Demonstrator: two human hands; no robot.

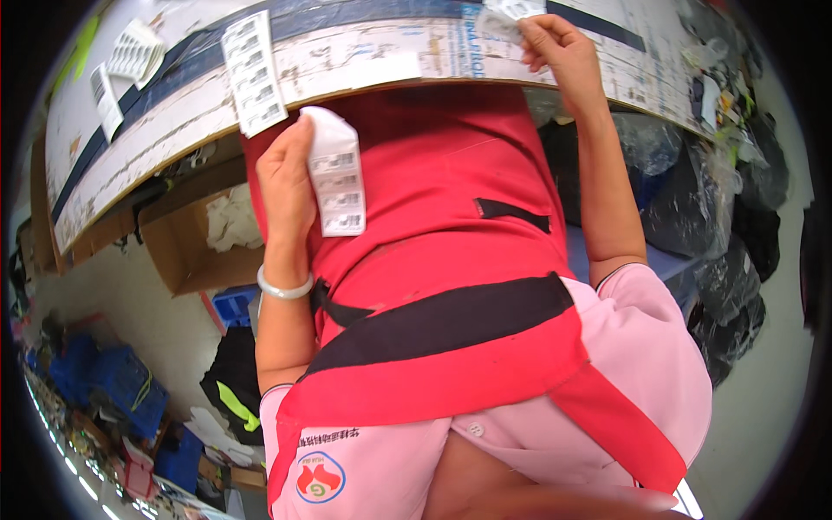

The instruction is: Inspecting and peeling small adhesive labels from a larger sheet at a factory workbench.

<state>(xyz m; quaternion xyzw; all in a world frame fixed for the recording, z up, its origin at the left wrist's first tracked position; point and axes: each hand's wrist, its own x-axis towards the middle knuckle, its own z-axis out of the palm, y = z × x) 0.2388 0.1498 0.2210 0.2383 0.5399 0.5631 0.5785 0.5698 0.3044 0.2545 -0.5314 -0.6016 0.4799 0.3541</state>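
Observation:
My left hand [286, 178] pinches a strip of white barcode labels [338, 191] at its upper end. The strip hangs over my red apron [442, 191], with its top curling past the table edge. At the far right of the worktable my right hand [568, 61] has thumb and fingers drawn together at a crumpled greyish piece [500, 24]; what it is I cannot make out. Another label strip [253, 74] lies on the table beyond my left hand, overhanging the front edge. A blank white paper strip [377, 71] rests along that edge between my hands.
The worn white worktable [186, 108] carries dark tape bands. More label sheets [136, 52] and a small label strip [106, 102] lie at its left. Below is an open cardboard box [178, 247]. Plastic-wrapped dark bundles [685, 199] crowd the right side; blue crates [121, 381] stand lower left.

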